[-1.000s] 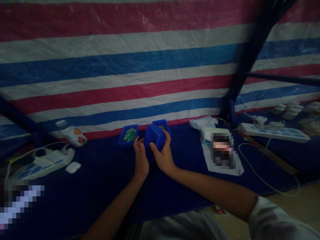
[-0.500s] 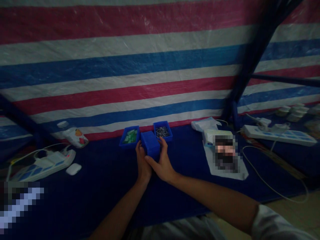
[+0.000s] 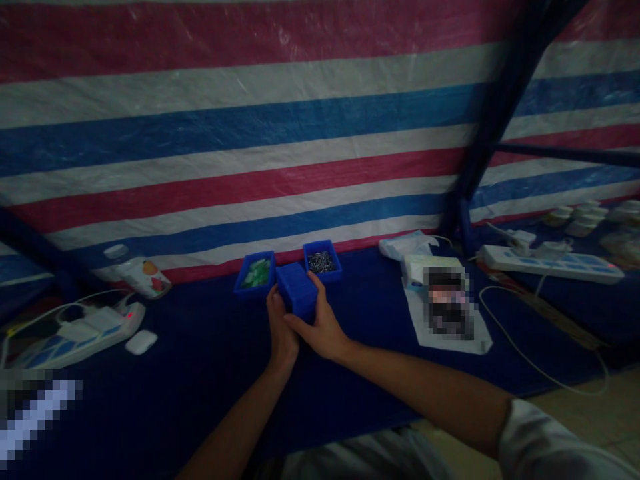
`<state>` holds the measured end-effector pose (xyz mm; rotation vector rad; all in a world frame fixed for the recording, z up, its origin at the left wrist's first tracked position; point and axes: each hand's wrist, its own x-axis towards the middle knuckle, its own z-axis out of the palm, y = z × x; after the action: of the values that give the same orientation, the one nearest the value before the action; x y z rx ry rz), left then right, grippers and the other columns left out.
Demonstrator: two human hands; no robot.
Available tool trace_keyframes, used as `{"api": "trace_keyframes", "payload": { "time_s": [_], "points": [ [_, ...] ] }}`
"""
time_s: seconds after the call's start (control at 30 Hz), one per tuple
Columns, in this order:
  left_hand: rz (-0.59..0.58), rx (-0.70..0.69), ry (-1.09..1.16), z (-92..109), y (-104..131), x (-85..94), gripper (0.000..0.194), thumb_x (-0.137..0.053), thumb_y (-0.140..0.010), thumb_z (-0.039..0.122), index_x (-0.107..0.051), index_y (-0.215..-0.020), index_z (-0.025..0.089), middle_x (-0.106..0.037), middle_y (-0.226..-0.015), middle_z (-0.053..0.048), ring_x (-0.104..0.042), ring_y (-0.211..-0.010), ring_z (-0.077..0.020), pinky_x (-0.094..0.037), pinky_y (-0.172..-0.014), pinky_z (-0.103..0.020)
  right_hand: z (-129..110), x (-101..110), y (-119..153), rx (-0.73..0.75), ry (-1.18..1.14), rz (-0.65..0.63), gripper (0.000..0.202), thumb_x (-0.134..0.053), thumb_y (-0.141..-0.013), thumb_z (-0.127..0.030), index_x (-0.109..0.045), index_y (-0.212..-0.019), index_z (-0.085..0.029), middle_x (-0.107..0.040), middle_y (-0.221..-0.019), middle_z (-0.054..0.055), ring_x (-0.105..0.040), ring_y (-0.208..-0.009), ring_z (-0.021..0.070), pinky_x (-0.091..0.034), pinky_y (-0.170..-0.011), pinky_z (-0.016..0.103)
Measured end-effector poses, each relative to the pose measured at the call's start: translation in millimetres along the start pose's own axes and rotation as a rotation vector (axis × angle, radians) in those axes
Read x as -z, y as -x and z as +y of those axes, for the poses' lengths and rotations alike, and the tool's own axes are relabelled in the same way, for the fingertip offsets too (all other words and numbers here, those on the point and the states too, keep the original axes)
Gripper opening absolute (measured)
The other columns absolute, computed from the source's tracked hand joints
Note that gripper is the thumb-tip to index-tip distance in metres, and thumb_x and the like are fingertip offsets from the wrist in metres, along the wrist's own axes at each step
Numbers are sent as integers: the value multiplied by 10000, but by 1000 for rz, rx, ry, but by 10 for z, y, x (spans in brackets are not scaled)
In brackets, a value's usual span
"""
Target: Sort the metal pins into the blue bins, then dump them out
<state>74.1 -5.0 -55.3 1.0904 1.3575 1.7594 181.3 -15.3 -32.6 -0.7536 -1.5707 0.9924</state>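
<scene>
A blue block-shaped object [image 3: 299,291], which looks like a stack of thin pieces, is held between both hands. My left hand [image 3: 283,328] presses along its left side, and my right hand [image 3: 324,328] wraps its right side with the thumb across the near end. Just behind it on the left is a blue tray [image 3: 241,285] with green pieces [image 3: 257,273]. Another blue tray [image 3: 337,270], holding small dark metal parts [image 3: 321,262], stands behind it on the right.
Power strips lie at left [image 3: 85,337] and right [image 3: 550,263] with cables. A bottle [image 3: 145,275], a white case [image 3: 141,342], a tissue pack [image 3: 417,272] and a white sheet [image 3: 417,320] are on the blue table [image 3: 200,387]. Several jars stand far right.
The whole view has shifted slightly. Both hands keep hold of the blue object, which is turned a little so that more of its layered top shows.
</scene>
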Motion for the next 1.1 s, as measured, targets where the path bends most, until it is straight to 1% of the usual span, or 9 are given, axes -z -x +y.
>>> {"api": "trace_keyframes", "payload": {
  "time_s": [0.17, 0.37, 0.5, 0.6, 0.73, 1.1],
  "points": [
    [32, 25, 15, 82, 33, -30, 615, -377, -893, 684, -475, -1257, 198, -575, -1210, -106, -579, -1112, -235, -468, -949, -371, -9, 4, 5, 18, 37, 6, 899, -697, -789, -375, -170, -1509, -264, -429, -1466, 136, -482, -1303, 273, -388, -1088, 505],
    [49, 23, 59, 167, 76, -49, 620, -423, -874, 692, -464, -1247, 198, -620, -1107, -96, -627, -997, -232, -518, -844, -355, -51, 11, 1, 56, 59, -18, 871, -682, -792, -344, -191, -1506, -247, -410, -1483, 141, -469, -1318, 270, -389, -1089, 496],
    [77, 36, 36, 146, 71, -33, 620, -448, -858, 700, -482, -1230, 206, -616, -1063, -78, -619, -993, -243, -518, -825, -356, -80, 19, -7, 72, 90, -22, 874, -690, -779, -336, -212, -1507, -260, -390, -1507, 128, -430, -1354, 278, -357, -1112, 510],
    [65, 46, 7, 141, 72, -21, 546, -444, -894, 640, -475, -1236, 216, -618, -1043, -71, -620, -976, -243, -522, -808, -361, -83, 24, -14, 74, 108, -30, 884, -700, -767, -335, -223, -1508, -254, -383, -1516, 130, -409, -1371, 284, -341, -1122, 519],
    [54, 42, 7, 147, 84, -16, 482, -444, -920, 575, -460, -1248, 223, -614, -1065, -76, -619, -978, -242, -520, -810, -359, -78, 25, -20, 76, 106, -37, 891, -704, -757, -334, -231, -1510, -269, -433, -1482, 121, -462, -1330, 288, -388, -1088, 525],
    [80, 40, 26, 76, 60, -12, 493, -456, -909, 600, -444, -1227, 223, -609, -1010, -69, -626, -896, -224, -528, -765, -353, -85, 32, -25, 98, 114, -38, 897, -714, -739, -330, -254, -1506, -269, -471, -1454, 116, -514, -1279, 292, -423, -1057, 525]
  ]
}}
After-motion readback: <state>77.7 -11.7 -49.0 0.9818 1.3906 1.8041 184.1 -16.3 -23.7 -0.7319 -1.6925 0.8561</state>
